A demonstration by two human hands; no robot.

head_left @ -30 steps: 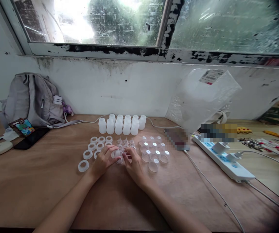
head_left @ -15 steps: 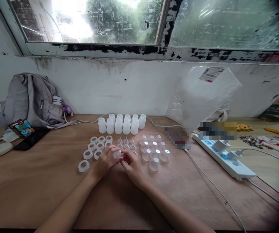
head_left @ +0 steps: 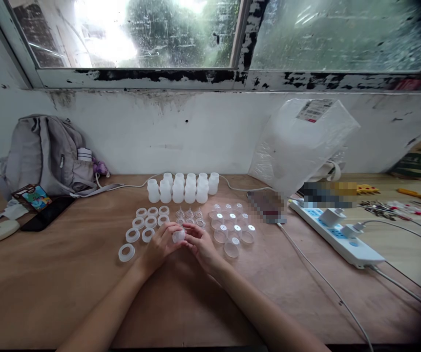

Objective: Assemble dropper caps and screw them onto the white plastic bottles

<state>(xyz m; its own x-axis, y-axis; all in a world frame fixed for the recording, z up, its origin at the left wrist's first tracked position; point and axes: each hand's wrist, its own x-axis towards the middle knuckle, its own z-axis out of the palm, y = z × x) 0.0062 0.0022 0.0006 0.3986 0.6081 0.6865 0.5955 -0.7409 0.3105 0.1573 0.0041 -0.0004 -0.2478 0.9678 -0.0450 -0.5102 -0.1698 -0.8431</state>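
Between my two hands is a translucent ridged bottle ring (head_left: 178, 236), turned side-on above the table. My left hand (head_left: 162, 243) is closed around its left side. The fingers of my right hand (head_left: 201, 247) close on its right side; whether a teat sits inside the ring is hidden. Left of my hands, several loose bottle rings (head_left: 133, 235) lie in rows. Clear bottle teats (head_left: 198, 214) stand just beyond my fingers, partly covered by them. Several clear domed caps (head_left: 231, 249) are set out to the right. Frosted small bottles (head_left: 178, 192) stand in rows behind.
A grey backpack (head_left: 45, 154) leans on the wall at left, near a black phone (head_left: 47, 215) and a round cream case (head_left: 1, 230). To the right are a plastic bag (head_left: 298, 142), a white power strip (head_left: 342, 239) and a trailing cable (head_left: 316, 274).
The ring has tipped and dropped slightly between my fingers. My right hand's fingers have shifted around it, and the view has moved a little.
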